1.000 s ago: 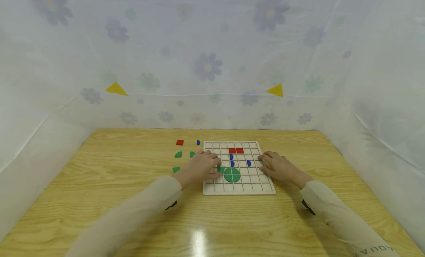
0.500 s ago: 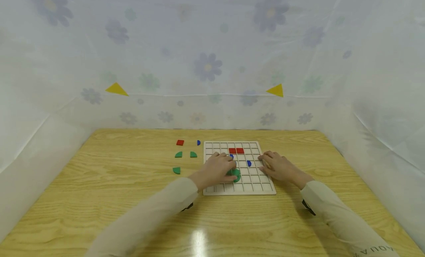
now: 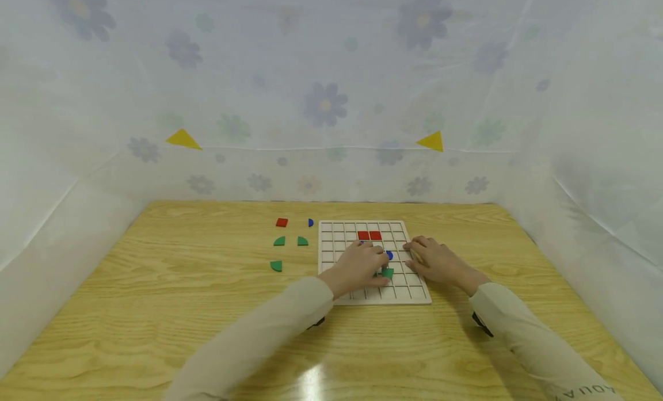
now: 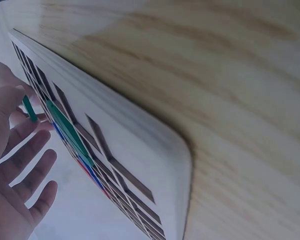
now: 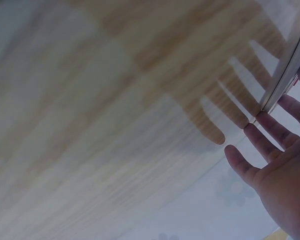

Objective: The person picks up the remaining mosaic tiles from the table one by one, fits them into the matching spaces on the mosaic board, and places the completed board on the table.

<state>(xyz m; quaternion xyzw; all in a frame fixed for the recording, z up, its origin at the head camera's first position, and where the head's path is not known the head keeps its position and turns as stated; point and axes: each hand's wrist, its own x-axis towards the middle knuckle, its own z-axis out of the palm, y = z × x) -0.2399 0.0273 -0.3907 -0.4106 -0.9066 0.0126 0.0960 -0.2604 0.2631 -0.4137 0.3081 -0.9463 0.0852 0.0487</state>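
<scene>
My left hand (image 3: pixel 358 268) is over a white grid board (image 3: pixel 412 294), pinching a green quarter-circle piece (image 3: pixel 387 273) between thumb and fingers. In the left wrist view that piece (image 4: pixel 29 108) is held tilted, apart from the board. Green pieces (image 4: pixel 65 127) lie in the board's grid there; in the head view my left hand hides them. Two red squares (image 3: pixel 369 235) sit side by side in the grid, and a blue half-circle (image 3: pixel 390 255) is just beyond my left fingers. My right hand (image 3: pixel 440 263) rests at the board's right edge, fingers extended, holding nothing.
Left of the board on the wooden table (image 3: pixel 207 309) lie a red piece (image 3: pixel 282 222), a small blue half-circle (image 3: pixel 311 222) and several green quarter-circles (image 3: pixel 303 241). White flowered cloth (image 3: pixel 290 102) hangs behind the table and on both sides.
My left hand has travelled right across the board with the green quarter-circle piece, from its left side past the green circle. The right hand has stayed at the right edge.
</scene>
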